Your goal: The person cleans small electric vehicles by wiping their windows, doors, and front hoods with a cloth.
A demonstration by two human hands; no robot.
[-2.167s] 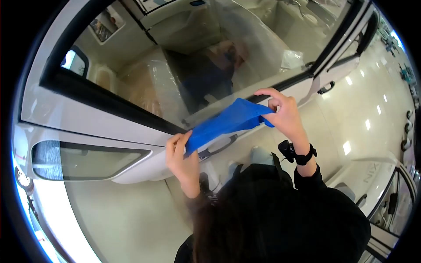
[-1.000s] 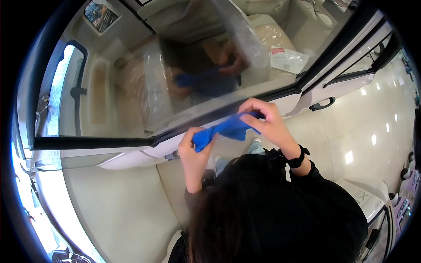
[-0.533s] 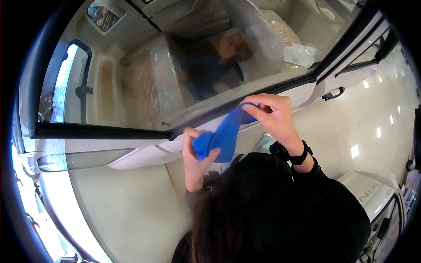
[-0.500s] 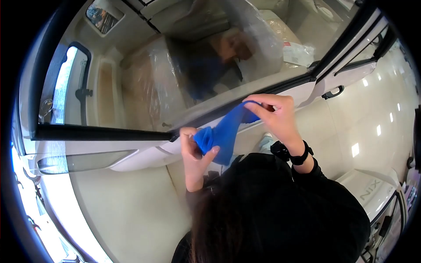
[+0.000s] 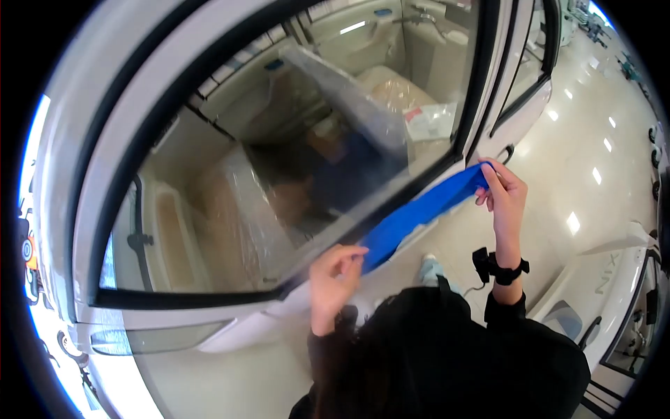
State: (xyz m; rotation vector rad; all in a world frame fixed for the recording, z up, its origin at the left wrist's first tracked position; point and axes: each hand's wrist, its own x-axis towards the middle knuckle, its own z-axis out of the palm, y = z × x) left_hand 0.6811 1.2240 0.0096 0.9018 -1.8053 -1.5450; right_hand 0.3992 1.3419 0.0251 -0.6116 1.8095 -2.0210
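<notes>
A blue cloth (image 5: 426,207) is stretched lengthwise between my two hands, beside the lower edge of the vehicle's door window. My left hand (image 5: 333,279) pinches its lower left end between thumb and fingers, close to the black window seal (image 5: 202,297). At the upper right end, my right hand (image 5: 504,192) has the cloth's corner pinched between thumb and fingertips. Behind the cloth is the door glass (image 5: 363,140), with plastic-wrapped seats showing through it.
A black door handle (image 5: 507,153) is just beyond my right hand. Glossy floor (image 5: 579,181) stretches to the right, where another white vehicle (image 5: 600,279) stands. The white front bodywork (image 5: 63,230) lies at the left.
The cloth was bunched up at my left hand and is now pulled out long and flat. My right hand has moved right, widening the gap between the hands. The view has shifted.
</notes>
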